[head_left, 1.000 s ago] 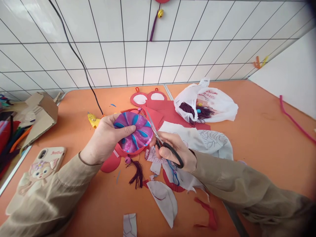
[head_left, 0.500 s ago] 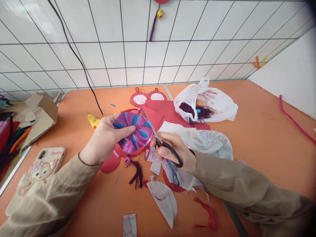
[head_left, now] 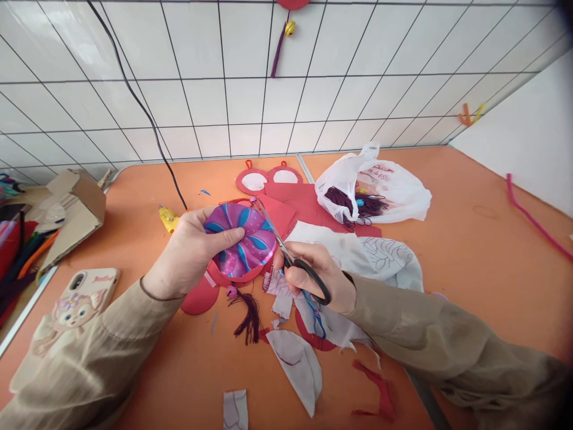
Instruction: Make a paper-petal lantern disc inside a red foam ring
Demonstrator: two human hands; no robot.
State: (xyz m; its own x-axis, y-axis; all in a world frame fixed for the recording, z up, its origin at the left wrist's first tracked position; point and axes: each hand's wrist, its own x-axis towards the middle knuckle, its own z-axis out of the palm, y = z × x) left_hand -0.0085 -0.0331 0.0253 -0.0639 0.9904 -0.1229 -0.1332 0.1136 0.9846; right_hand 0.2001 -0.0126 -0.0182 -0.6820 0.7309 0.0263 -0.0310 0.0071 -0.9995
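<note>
My left hand pinches a round purple and blue patterned piece between thumb and fingers. Black-handled scissors are gripped in my right hand, their blades lying along the right edge of the patterned piece. Beneath that piece a red round item shows in part. Just below it, a pink bell with a dark purple tassel rests on the orange table. White fabric with line drawings lies behind and under my right hand.
A white plastic bag holding dark tassels sits at the back. Red sheets and two red-rimmed discs lie beside it. At left are a yellow glue gun, a phone and a cardboard box. Fabric scraps lie in front.
</note>
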